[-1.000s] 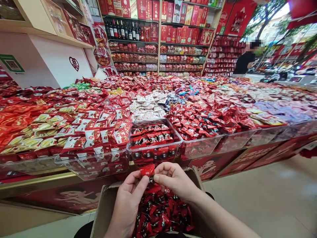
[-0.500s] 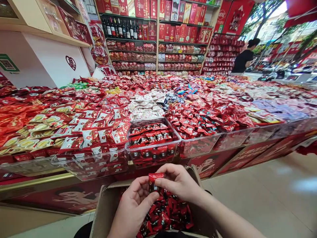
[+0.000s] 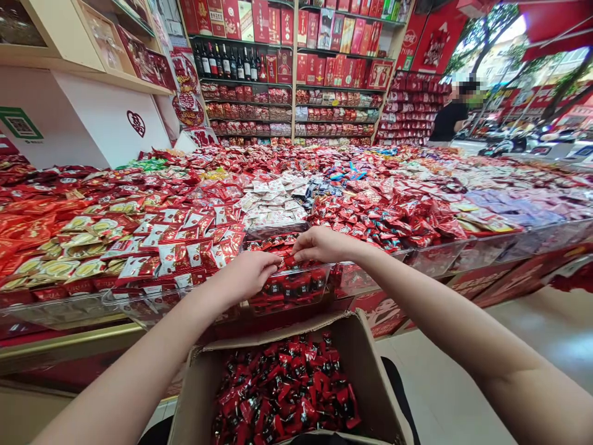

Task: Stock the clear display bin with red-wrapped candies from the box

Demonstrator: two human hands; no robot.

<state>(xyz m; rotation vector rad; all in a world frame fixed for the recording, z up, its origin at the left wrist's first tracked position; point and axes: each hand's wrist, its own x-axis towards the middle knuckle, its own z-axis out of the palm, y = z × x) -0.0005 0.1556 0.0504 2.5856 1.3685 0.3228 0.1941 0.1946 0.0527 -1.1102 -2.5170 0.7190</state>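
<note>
Both my hands are over a clear plastic bin (image 3: 324,278) of red-and-black wrapped candies (image 3: 303,285). My left hand (image 3: 248,274) reaches across the bin's front left, thumb and fingers pinched together at the candies. At the right part of the bin, my right hand (image 3: 324,245) points leftward with its fingertips also closed together. Anything in either pinch blends with the red wrappers and cannot be made out. Below my arms stands an open cardboard box (image 3: 199,383) holding a heap of similar red-and-black candies (image 3: 287,389).
White-and-red packets (image 3: 173,256) lie left of the bin, white packets (image 3: 273,198) behind, red candies (image 3: 361,216) to the right. Clear bin fronts line the counter edge. Shelves with bottles (image 3: 227,62) stand behind. A person in black (image 3: 449,120) is at the far right.
My hands held a red wrapped candy together above the cardboard box. Both have moved forward to the clear bin and are now apart. The box's candies show more fully.
</note>
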